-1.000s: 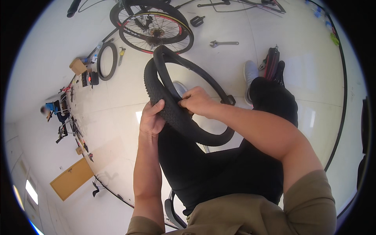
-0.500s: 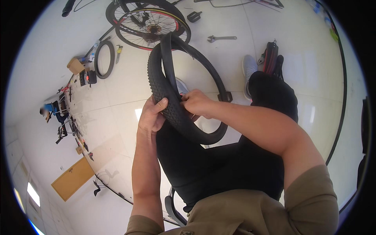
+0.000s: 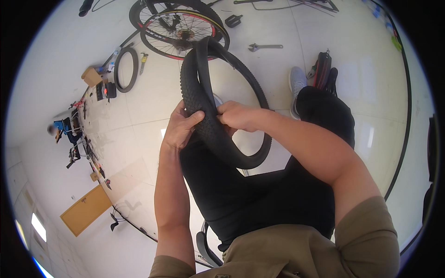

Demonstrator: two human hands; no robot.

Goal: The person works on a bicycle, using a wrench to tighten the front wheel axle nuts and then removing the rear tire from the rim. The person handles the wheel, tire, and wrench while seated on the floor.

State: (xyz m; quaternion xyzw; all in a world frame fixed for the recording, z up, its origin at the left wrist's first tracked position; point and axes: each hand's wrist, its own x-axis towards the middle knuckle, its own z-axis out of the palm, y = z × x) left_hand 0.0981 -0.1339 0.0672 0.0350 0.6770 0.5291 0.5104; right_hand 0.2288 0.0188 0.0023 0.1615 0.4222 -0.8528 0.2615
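A knobbly black bicycle tyre point(image 3: 190, 83) is held up over my lap, above my thighs. Loose from its top left stretch hangs a smooth black inner tube point(image 3: 202, 62), which runs down into the tyre near my right hand. My left hand point(image 3: 181, 126) is closed round the tyre's outer side, thumb lying across the tread. On the inner side, my right hand point(image 3: 238, 116) has its fingers bent and pinched at the tube and the tyre's edge. Its fingertips are partly hidden.
Bicycle wheels point(image 3: 185, 34) lie on the floor ahead, with a black pedal point(image 3: 233, 20) and an adjustable wrench point(image 3: 265, 47) nearby. A red and black bag point(image 3: 322, 69) lies beyond my right shoe point(image 3: 297, 81). Another tyre point(image 3: 134, 69) is at left. A person point(image 3: 65, 127) sits far left.
The tyre has shifted slightly right. Both hands have moved a little farther up along it, and the right fingers remain at its inner edge.
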